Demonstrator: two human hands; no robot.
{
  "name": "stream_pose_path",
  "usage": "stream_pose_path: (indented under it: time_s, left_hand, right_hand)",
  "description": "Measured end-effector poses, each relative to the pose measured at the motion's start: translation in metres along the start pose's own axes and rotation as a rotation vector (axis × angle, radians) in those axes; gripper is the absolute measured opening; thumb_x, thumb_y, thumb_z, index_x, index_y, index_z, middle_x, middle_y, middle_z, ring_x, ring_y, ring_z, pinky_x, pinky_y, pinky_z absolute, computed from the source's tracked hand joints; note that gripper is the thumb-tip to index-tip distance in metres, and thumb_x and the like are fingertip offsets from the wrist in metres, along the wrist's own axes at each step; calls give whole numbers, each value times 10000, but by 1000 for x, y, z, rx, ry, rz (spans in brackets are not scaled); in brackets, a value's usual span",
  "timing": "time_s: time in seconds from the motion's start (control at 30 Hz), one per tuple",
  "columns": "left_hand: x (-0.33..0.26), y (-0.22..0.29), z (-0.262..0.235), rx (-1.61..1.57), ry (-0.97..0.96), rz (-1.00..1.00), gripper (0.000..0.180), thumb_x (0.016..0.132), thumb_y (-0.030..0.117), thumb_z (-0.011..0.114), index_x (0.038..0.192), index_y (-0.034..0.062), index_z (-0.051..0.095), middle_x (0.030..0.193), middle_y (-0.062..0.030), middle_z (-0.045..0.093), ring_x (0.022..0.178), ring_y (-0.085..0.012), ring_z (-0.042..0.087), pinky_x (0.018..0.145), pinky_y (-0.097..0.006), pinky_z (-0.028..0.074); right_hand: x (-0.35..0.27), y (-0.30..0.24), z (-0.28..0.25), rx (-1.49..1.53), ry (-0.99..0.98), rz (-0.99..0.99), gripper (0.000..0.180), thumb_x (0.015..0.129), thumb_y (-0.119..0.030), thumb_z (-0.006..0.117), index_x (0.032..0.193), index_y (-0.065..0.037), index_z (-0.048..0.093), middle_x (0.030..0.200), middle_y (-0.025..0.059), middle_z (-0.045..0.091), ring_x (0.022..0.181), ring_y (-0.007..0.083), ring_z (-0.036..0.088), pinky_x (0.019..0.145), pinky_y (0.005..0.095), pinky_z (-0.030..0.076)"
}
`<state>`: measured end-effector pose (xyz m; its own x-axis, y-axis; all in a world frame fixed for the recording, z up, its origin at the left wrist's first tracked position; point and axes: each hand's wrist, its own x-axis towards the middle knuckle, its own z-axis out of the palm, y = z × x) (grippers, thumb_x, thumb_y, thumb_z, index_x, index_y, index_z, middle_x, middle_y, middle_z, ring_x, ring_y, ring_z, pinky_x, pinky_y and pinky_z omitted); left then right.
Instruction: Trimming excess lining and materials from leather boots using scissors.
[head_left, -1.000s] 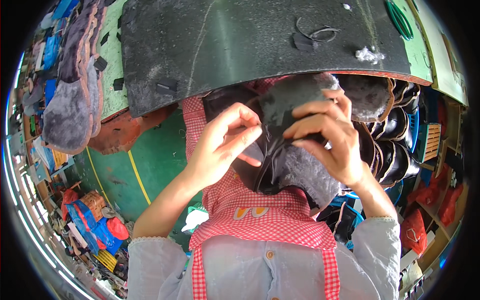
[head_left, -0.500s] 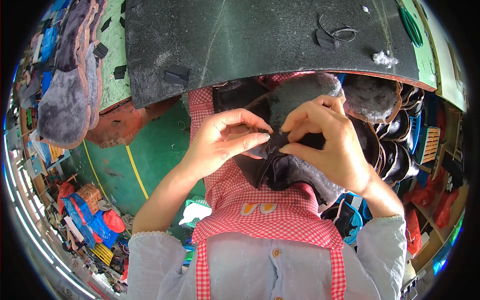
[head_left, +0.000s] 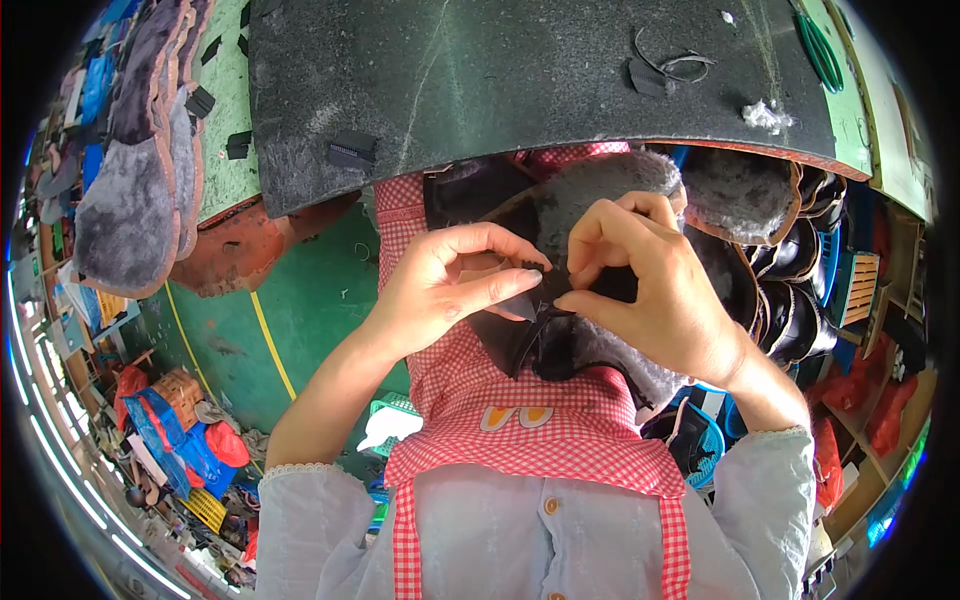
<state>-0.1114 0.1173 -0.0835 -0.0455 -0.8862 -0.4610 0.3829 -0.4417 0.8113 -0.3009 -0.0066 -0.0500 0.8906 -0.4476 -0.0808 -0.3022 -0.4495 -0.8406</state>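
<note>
My left hand [head_left: 455, 285] pinches a small dark scrap [head_left: 522, 304] of thin material between thumb and fingers, above my lap. Close by on the right, the thumb and forefinger of my right hand [head_left: 655, 285] come together in a pinch. Anything between those fingertips is too small to make out. Beneath both hands, black leather pieces lined with grey fleece [head_left: 610, 350] lie across my lap on a red-and-white checked apron [head_left: 540, 435]. A larger grey fleece piece [head_left: 605, 180] rests just beyond my right hand. The hands hide part of the black leather.
A dark-topped workbench [head_left: 560, 80] spans the far side, with black scraps [head_left: 352, 149], a thin loop [head_left: 688, 68] and white fluff [head_left: 767, 116]. Fleece pieces [head_left: 125, 215] hang over the left edge. Black fleece-lined pieces [head_left: 800, 250] are stacked at right. Bags [head_left: 185, 430] lie on the floor.
My right forefinger has drawn in toward the thumb, closing the gap between their tips. My left hand has hardly moved and keeps its pinch on the dark scrap.
</note>
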Motion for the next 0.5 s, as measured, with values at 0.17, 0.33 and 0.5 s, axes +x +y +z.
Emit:
stream_pose_path:
  time_s: [0.17, 0.33, 0.5]
  left_hand:
    - [2, 0, 0, -62, 4, -70, 195, 882, 34, 666, 1064, -33, 645, 1013, -65, 668, 899, -115, 647, 771, -258, 578]
    - [3, -9, -2, -50, 25, -32, 186, 898, 38, 652, 1068, -38, 638, 1048, -86, 662, 941, -137, 651, 776, -291, 594]
    - [4, -9, 0, -32, 10, -11, 170, 913, 45, 636, 1062, -38, 628, 1074, -100, 655, 971, -149, 653, 782, -327, 614]
  right_hand:
    - [-4, 3, 9, -1, 127, -2, 328, 662, -21, 777, 881, -87, 543, 751, 2, 624, 812, 214, 565, 897, 334, 353]
    - [-8, 8, 19, -9, 222, -6, 306, 682, -8, 800, 867, -82, 567, 760, -6, 658, 884, 171, 520, 944, 348, 282]
    - [-9, 8, 18, -17, 223, 1, 301, 677, 2, 801, 862, -83, 580, 769, -11, 651, 897, 165, 506, 937, 345, 283]
